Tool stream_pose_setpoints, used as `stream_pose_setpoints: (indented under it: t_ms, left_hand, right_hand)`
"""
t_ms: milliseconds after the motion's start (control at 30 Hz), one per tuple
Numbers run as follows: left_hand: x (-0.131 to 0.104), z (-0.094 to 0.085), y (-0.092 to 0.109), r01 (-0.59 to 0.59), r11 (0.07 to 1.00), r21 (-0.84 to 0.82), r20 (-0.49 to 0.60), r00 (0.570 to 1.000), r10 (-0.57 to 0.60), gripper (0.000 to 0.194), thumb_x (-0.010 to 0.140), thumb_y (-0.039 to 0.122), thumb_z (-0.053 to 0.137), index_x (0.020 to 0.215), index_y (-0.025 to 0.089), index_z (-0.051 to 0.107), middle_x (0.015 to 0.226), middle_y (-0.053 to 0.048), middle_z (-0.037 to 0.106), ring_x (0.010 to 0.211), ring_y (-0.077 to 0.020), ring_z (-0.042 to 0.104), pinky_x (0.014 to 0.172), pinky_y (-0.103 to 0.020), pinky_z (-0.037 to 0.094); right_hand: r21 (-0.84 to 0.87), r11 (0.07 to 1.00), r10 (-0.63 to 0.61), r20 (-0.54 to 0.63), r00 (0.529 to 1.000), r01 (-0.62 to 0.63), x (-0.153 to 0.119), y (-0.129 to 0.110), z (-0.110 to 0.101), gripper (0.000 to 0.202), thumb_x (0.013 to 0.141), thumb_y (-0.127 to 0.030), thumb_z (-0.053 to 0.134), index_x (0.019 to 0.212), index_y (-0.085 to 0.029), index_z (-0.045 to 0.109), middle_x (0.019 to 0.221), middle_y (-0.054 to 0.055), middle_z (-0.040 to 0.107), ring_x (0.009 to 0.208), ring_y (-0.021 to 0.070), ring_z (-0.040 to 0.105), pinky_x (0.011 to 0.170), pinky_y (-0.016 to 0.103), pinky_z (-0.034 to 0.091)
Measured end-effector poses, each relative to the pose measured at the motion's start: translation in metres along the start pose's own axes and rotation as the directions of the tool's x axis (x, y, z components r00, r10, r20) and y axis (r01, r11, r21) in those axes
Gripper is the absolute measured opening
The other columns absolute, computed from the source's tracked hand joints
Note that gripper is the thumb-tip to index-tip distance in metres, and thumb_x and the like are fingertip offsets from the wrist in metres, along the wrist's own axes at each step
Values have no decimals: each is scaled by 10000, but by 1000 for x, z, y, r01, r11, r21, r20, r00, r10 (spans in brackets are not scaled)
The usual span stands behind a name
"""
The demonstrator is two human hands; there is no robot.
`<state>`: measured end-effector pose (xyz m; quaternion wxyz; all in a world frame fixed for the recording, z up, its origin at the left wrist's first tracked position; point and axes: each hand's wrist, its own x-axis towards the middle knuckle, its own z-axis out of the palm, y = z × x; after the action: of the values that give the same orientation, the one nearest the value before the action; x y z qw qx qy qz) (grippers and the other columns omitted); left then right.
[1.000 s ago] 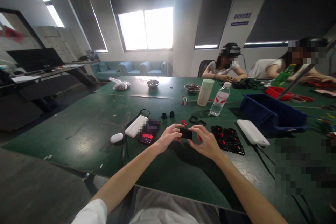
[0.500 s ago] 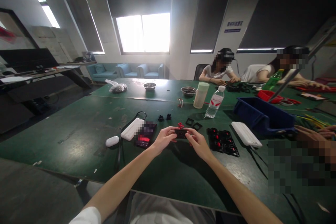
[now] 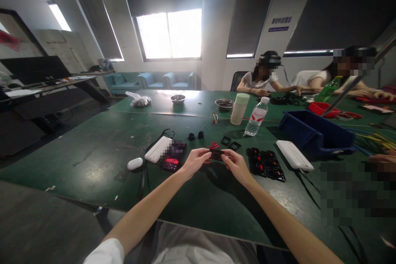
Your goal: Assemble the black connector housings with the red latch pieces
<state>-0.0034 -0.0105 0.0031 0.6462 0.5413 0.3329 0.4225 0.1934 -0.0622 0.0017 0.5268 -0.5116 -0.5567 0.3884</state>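
Between my two hands I hold a small flat black part (image 3: 216,154), just above the green table (image 3: 102,148). My left hand (image 3: 198,160) pinches its left end, and my right hand (image 3: 234,163) has its right end between thumb and fingers. Small red pieces (image 3: 214,145) show right behind it. Farther back lie two black square frames (image 3: 230,143) and two small black knob-like parts (image 3: 196,135). To the right of my right hand sits a group of black parts with red centres (image 3: 265,164). A phone (image 3: 175,156) lies left of my left hand.
A white power bank (image 3: 159,149) and a white earbud case (image 3: 135,163) are at left. At right stand a green-capped bottle (image 3: 239,109), a water bottle (image 3: 256,117), a blue bin (image 3: 317,134) and another power bank (image 3: 294,155). Metal bowls (image 3: 224,104) stand farther back. Co-workers sit at the far right.
The black part is tilted differently in my fingers, which stay closed on its two ends. The camera view has shifted slightly. One co-worker's hand at the back has reached to the right.
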Motion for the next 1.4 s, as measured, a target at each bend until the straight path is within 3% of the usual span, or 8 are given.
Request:
stream_pose_setpoints:
  t_ms: [467, 767, 1100, 1400]
  left_hand:
    - [-1, -1, 2, -9, 999, 50, -4, 1000, 9, 429, 770, 472, 883, 1044, 149, 819, 1030, -103, 815, 899, -221, 744, 807, -313, 586]
    - [-2, -2, 5, 0, 998, 69, -17, 1000, 1, 383, 765, 425, 884, 1007, 133, 831, 985, -108, 818, 845, -202, 738, 775, -294, 575]
    - [-1, 0, 5, 44, 997, 70, -83, 996, -38, 229, 735, 285, 880, 886, 126, 815, 830, -67, 791, 713, -174, 721, 689, -266, 552]
    - [-3, 0, 9, 30, 995, 92, -48, 999, -26, 258, 747, 337, 882, 893, 136, 812, 870, -67, 790, 738, -169, 714, 699, -262, 550]
  right_hand:
    - [-69, 997, -26, -12, 1000, 25, 1, 1, -4, 536, 823, -630, 719, 1046, -145, 764, 639, -1, 614, 531, 124, 475, 487, 256, 359]
    - [-102, 994, -32, -14, 999, 31, -1, -1, -3, 538, 826, -649, 711, 1043, -160, 769, 677, 16, 644, 558, 149, 506, 515, 278, 382]
    - [-106, 994, -23, 11, 1000, 25, -1, -5, -3, 417, 845, -540, 684, 974, -152, 762, 680, 9, 646, 567, 148, 512, 546, 286, 396]
    - [-92, 995, -28, 22, 999, 30, 0, -3, -3, 407, 851, -543, 685, 981, -163, 749, 691, 11, 658, 564, 149, 526, 530, 282, 404]
